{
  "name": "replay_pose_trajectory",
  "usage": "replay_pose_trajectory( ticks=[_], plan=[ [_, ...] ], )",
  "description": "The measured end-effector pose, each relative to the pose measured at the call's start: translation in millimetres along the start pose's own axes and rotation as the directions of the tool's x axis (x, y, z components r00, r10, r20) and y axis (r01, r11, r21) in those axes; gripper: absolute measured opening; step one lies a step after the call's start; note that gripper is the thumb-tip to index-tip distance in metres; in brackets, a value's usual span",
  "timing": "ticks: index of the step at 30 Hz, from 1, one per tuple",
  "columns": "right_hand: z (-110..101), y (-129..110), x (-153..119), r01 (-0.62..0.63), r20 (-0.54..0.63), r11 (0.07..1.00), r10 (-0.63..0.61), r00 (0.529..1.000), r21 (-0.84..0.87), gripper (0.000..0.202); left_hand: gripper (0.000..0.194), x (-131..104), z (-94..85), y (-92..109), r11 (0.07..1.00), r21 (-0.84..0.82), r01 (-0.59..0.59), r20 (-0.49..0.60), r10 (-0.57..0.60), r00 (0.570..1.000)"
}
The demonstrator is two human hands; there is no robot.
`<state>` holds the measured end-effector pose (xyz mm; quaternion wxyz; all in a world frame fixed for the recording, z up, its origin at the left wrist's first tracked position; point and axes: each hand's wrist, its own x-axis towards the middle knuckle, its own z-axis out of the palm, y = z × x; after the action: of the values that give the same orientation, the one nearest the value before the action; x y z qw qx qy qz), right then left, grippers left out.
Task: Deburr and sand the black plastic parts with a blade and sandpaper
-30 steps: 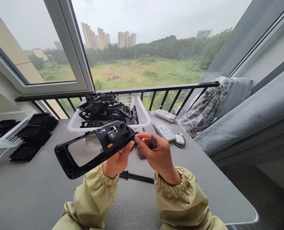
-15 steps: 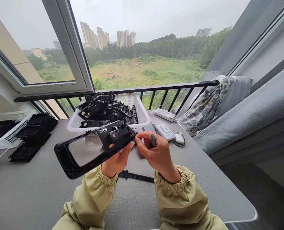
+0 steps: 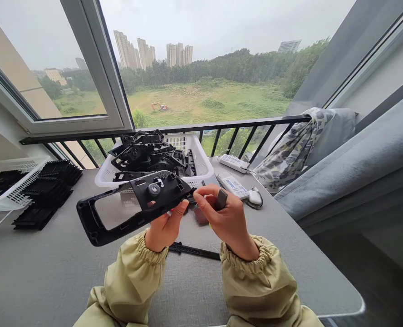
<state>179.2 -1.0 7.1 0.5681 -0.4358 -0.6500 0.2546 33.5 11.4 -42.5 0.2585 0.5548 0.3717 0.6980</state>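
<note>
A long black plastic frame (image 3: 143, 206) with a large opening at its left end is tilted above the table. My left hand (image 3: 164, 229) grips it from below near its right end, thumb on the near edge. Beside that end, my right hand (image 3: 223, 215) is closed, thumb and forefinger pinched at a small dark piece by the frame's tip. A short grey-brown block (image 3: 221, 199) is also tucked between its fingers. Below the hands, a black caliper-like ruler (image 3: 196, 251) lies on the table. A dark reddish object (image 3: 200, 216) shows between the hands, partly hidden.
Behind the frame, a white basket (image 3: 204, 170) holds a heap of black plastic parts. Stacked black parts (image 3: 46, 193) and another white basket (image 3: 21, 195) stand at the left. White power strips (image 3: 232, 184) and a white plug (image 3: 255, 197) lie at the right on the grey table (image 3: 290, 254).
The frame has tilted slightly, its left end rising a little. My right hand has shifted slightly right, and its fingers have moved a little off the frame's tip.
</note>
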Motion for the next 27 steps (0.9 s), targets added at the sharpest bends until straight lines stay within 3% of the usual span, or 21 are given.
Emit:
replay_pose_trajectory(
  ticks=[4, 8, 13, 20, 25, 27],
  plan=[
    [1.7, 4.2, 0.3, -0.062, -0.075, 0.997, 0.066, 0.995, 0.054, 0.017, 0.033, 1.7, 6.4, 6.7, 0.989, -0.126, 0.080, 0.049, -0.075, 0.996],
    [5.7, 5.0, 0.3, -0.058, -0.050, 0.990, 0.064, 0.997, 0.127, 0.017, 0.038, 5.7, 10.9, 13.7, 0.963, -0.222, 0.151, 0.036, -0.147, 0.988],
    [13.4, 3.7, -3.4, -0.036, 0.032, 0.988, 0.031, 0.999, 0.149, 0.013, 0.040, 10.5, 14.7, 16.7, 0.934, -0.275, 0.226, -0.082, -0.257, 0.963],
    [18.5, 2.6, -4.3, -0.049, 0.055, 0.990, 0.042, 0.998, 0.136, 0.014, 0.041, 8.2, 22.2, 13.6, 0.883, -0.387, 0.265, -0.206, -0.363, 0.909],
    [14.8, 0.6, -3.1, -0.046, 0.054, 0.982, 0.036, 0.998, 0.184, 0.014, 0.053, 2.2, 27.7, 18.6, 0.865, -0.435, 0.250, -0.069, -0.309, 0.948],
    [14.6, 0.9, -3.3, -0.041, 0.056, 0.982, 0.031, 0.998, 0.186, 0.015, 0.053, -0.2, 27.8, 21.8, 0.846, -0.467, 0.258, -0.057, -0.320, 0.946]
  ],
)
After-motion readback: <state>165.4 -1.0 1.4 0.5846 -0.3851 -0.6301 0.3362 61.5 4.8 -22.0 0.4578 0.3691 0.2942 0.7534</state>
